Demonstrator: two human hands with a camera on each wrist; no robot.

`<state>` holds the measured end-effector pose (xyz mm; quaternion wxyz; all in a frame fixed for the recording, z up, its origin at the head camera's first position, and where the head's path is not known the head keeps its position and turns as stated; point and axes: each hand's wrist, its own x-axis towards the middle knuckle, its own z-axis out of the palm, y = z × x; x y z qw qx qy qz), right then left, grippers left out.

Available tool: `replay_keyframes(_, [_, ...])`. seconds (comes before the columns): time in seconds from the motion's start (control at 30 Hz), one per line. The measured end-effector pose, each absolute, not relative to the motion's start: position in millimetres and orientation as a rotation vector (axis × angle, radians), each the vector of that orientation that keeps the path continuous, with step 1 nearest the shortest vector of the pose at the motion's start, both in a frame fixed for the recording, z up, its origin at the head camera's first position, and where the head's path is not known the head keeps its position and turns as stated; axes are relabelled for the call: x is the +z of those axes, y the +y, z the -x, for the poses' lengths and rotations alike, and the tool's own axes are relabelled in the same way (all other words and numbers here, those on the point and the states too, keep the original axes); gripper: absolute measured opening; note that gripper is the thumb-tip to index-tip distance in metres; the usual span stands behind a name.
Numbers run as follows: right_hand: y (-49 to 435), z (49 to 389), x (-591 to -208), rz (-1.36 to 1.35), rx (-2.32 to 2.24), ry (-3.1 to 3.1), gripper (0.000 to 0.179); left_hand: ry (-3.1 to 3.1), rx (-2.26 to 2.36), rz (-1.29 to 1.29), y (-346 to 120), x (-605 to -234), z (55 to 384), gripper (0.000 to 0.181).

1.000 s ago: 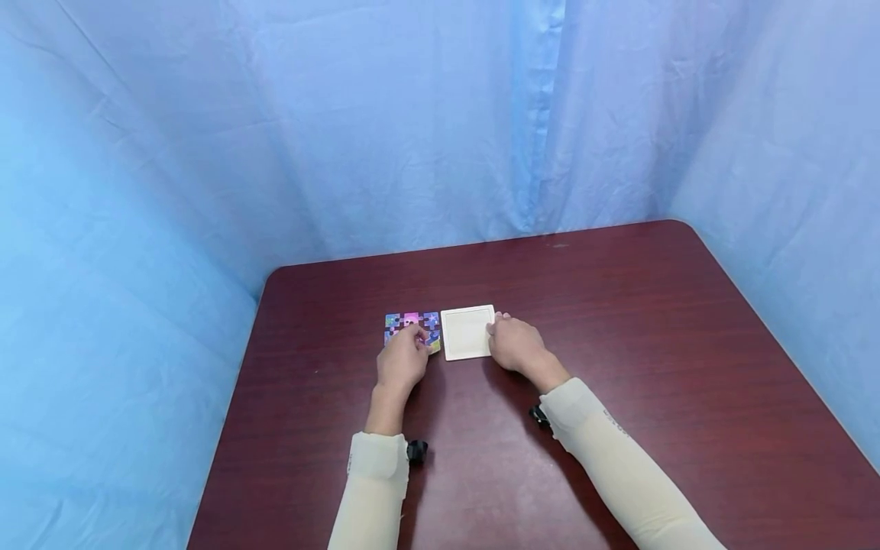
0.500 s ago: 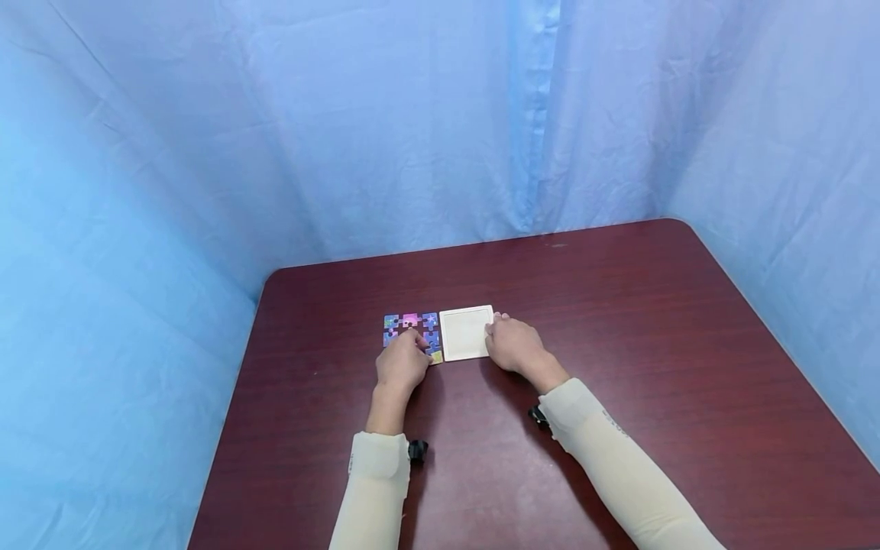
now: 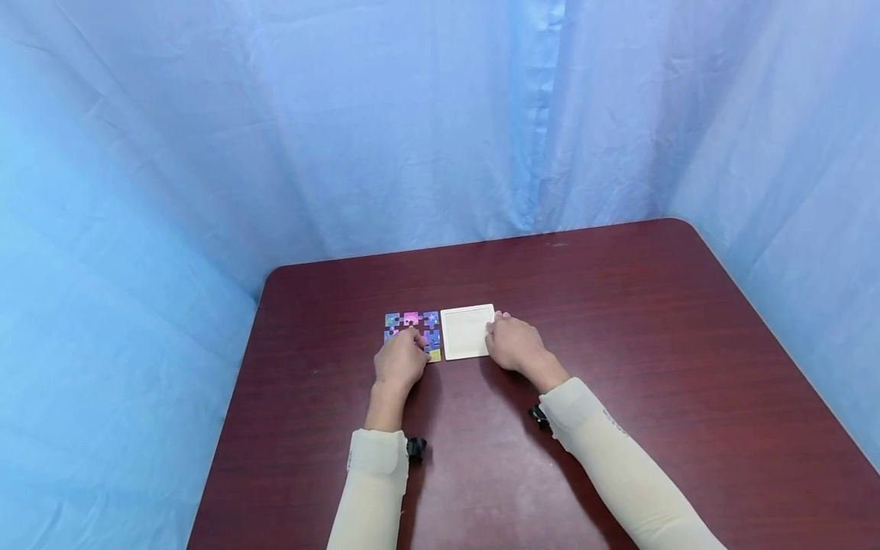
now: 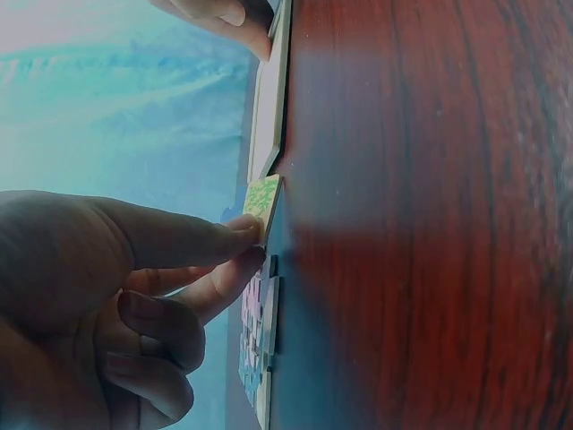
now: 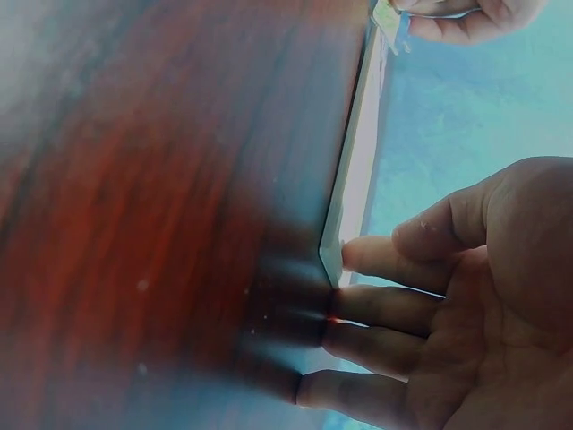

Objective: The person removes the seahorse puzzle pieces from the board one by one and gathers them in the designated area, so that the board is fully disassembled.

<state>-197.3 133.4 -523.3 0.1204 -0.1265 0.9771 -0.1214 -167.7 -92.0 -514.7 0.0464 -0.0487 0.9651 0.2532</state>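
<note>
Colourful jigsaw pieces (image 3: 411, 318) in blue, pink and purple lie in a loose square left of a shallow cream puzzle tray (image 3: 469, 333). My left hand (image 3: 401, 360) reaches over the near part of that square and hides some pieces. Between thumb and index finger it pinches a yellow-green jigsaw piece (image 4: 261, 202), tilted in the left wrist view, at the corner nearest the tray. The other left fingers are curled in. My right hand (image 3: 517, 344) is at the tray's right side, fingers extended. Its index fingertip touches the rim (image 5: 333, 242), the others point down to the table.
The dark red wooden table (image 3: 474, 458) extends around the puzzle, with rounded far corners. Light blue curtains (image 3: 412, 130) hang behind it and along both sides. Each forearm has a pale sleeve and a black wrist camera (image 3: 416, 450).
My left hand has shifted the yellow-green jigsaw piece slightly toward me, to the near right corner of the square, still pinching it. The right hand and tray have stayed in place.
</note>
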Motion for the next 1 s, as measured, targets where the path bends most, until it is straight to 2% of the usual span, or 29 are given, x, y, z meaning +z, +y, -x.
replay_keyframes(0.47, [133.4,199.5,-523.8,0.359,-0.361,2.846,0.051,2.904,0.790,0.155,-94.0,-518.0,171.2,0.006])
replay_keyframes(0.83, [132.2,197.2,-523.3,0.359,-0.359,2.854,0.051,2.859,0.875,0.133,-97.2,-516.4,170.2,0.016])
replay_keyframes(1.0, [132.7,196.9,-523.9,0.349,-0.359,2.843,0.053,2.855,0.906,0.032,-98.2,-519.3,165.4,0.018])
